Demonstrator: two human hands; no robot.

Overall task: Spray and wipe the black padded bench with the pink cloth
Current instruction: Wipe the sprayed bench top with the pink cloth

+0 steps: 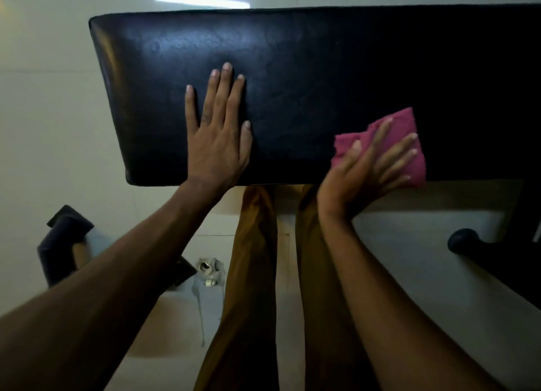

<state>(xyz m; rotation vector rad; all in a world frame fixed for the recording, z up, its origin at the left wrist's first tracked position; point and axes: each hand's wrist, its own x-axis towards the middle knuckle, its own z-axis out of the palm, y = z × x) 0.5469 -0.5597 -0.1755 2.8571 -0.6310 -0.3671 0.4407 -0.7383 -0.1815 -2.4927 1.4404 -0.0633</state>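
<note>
The black padded bench (307, 68) stretches across the upper half of the view, its left end rounded and its right part in shadow. My left hand (218, 133) lies flat on the pad with fingers spread, holding nothing. My right hand (366, 168) presses the crumpled pink cloth (409, 133) against the bench near its front edge, fingers splayed over it. A spray bottle (209, 269) stands on the floor below the bench, beside my left forearm.
My legs in brown trousers (254, 273) stand between the arms. A black bench foot (63, 244) sits on the pale tiled floor at the left. A dark rounded frame part (465, 239) shows at the right.
</note>
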